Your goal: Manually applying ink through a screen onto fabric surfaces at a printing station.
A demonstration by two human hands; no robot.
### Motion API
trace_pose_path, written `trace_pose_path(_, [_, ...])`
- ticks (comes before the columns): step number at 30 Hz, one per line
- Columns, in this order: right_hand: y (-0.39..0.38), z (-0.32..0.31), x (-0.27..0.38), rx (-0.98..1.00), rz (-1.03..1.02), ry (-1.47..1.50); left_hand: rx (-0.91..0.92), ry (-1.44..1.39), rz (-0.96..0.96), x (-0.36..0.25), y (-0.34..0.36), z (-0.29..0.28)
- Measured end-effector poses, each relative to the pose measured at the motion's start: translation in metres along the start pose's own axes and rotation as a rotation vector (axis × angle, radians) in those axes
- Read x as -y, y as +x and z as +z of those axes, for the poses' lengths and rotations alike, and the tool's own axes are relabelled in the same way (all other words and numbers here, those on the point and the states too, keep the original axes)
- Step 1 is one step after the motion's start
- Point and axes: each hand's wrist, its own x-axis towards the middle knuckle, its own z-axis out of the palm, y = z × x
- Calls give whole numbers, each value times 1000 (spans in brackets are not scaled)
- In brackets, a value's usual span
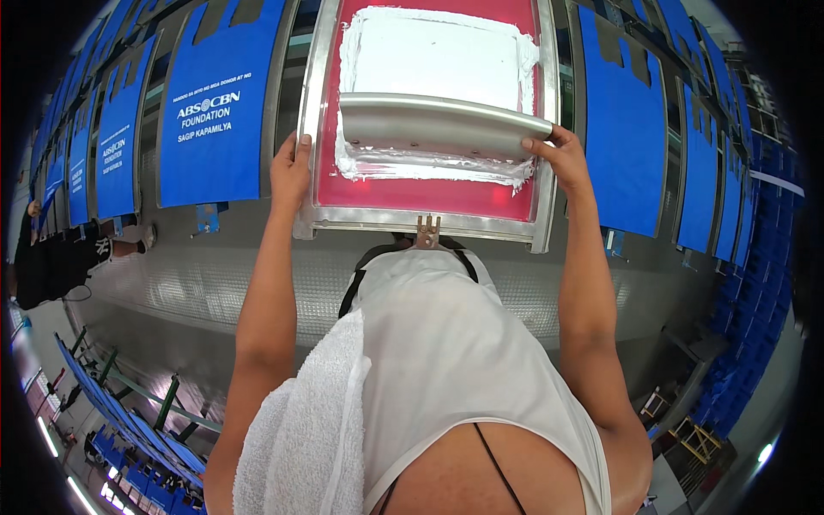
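Observation:
A metal-framed printing screen (312, 112) with red mesh (429, 199) lies in front of me. Thick white ink (438, 51) covers the middle of the mesh, with ragged edges. Across the ink rests a wide metal squeegee (438, 120), its lower edge smeared white. My left hand (292, 172) is closed around the left rail of the frame, thumb on top and fingers mostly hidden. With thumb in front and fingers behind, my right hand (562, 159) grips the squeegee's right end, just over the right rail.
Blue printed panels (219, 163) hang in a row at the left, and plain blue panels (622, 154) line the right. A metal hinge bracket (427, 230) juts from the frame's near edge. A person in dark clothes (60, 262) is at the far left. A white towel (305, 429) hangs over my left shoulder.

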Motion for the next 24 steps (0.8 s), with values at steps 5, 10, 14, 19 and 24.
trace_pose_path(5, [-3, 3, 6, -12, 19, 13, -20, -12, -24, 2, 0, 1])
trace_pose_path(10, [-2, -1, -2, 6, -12, 11, -19, -6, 18, 6, 7, 3])
trace_pose_path(14, [-3, 0, 2, 66, -16, -139, -79, 326, 19, 16, 6, 1])
trace_pose_path(19, [-47, 20, 65, 223, -125, -1035, -32, 604, 487, -77, -26, -6])
trace_pose_path(24, [-55, 39, 52, 242, -286, -1047, 623, 862, 732, -133, -23, 13])
